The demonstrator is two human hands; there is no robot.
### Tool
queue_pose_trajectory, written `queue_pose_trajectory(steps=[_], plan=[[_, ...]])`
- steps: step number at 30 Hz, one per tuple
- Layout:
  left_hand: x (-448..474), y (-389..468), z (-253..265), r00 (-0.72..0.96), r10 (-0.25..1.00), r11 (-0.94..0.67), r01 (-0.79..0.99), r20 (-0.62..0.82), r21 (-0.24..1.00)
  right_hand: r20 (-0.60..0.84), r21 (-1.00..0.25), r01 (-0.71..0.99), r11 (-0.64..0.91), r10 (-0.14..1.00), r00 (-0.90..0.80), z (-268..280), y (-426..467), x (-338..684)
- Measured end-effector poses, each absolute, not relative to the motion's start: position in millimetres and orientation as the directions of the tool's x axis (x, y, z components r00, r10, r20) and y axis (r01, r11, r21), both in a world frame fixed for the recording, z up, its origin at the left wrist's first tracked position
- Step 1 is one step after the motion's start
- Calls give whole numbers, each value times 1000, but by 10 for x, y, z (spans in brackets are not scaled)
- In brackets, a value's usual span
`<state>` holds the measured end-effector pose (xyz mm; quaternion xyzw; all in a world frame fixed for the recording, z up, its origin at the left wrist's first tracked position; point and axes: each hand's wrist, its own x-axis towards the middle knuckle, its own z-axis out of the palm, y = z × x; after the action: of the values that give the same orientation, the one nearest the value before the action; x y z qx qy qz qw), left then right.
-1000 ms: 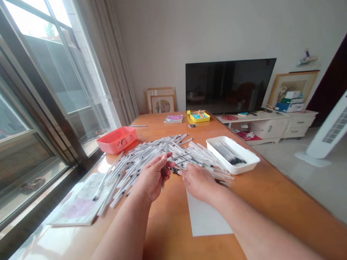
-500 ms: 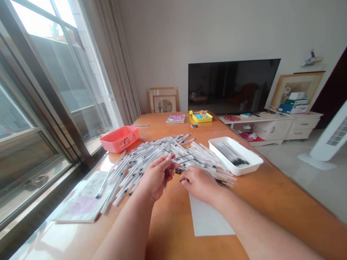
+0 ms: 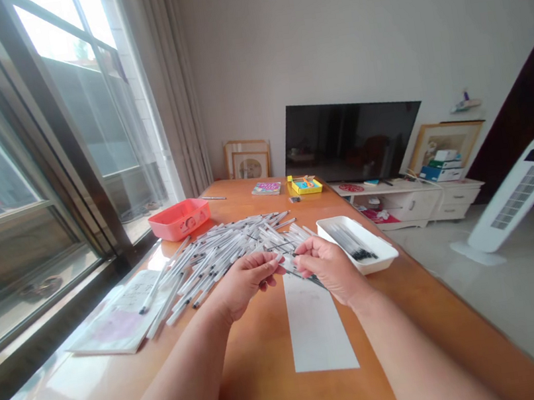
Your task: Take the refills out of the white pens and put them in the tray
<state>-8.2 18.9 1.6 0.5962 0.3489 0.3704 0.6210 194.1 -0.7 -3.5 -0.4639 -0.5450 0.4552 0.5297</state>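
Note:
My left hand (image 3: 252, 277) is closed in a pinch over the near edge of the pen pile. My right hand (image 3: 330, 269) faces it, thumb and forefinger pressed together, with a narrow gap between the two sets of fingertips. Whatever each pinch holds is too small and too hidden to name. Just beyond lies a heap of clear pen barrels (image 3: 215, 254), many with black ends. A white sheet of paper (image 3: 320, 336) lies on the table below my right hand. Beside that hand stands a white plastic box (image 3: 380, 256) with clear, black-ended pens (image 3: 348, 238) inside.
A red plastic basket (image 3: 170, 226) stands at the left by the window. Under some pens lies a booklet (image 3: 110, 330). Farther back on the wooden table (image 3: 267, 374) are a colourful book (image 3: 266, 189) and a yellow box (image 3: 306, 185). The table's right edge runs beyond the white box.
My right hand has risen away from the paper and turned, baring more of the sheet. My left hand has lowered slightly; the thin dark piece seen in it before is now hidden. The view has tilted up.

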Motion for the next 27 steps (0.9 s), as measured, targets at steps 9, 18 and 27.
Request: queue_pose_trajectory(steps=[9,18,27], plan=[[-89,154,51,538,843,-15,43,-10,999,205,-976,63,209,977,-59,30,-63,2004],[-86,165,0,575,818,-36,41,6,999,219,-966,123,229,972,-89,38,-79,1969],[-78,158,-10,568,823,-44,69,-3,997,216,-963,140,230,970,-108,12,-74,1969]])
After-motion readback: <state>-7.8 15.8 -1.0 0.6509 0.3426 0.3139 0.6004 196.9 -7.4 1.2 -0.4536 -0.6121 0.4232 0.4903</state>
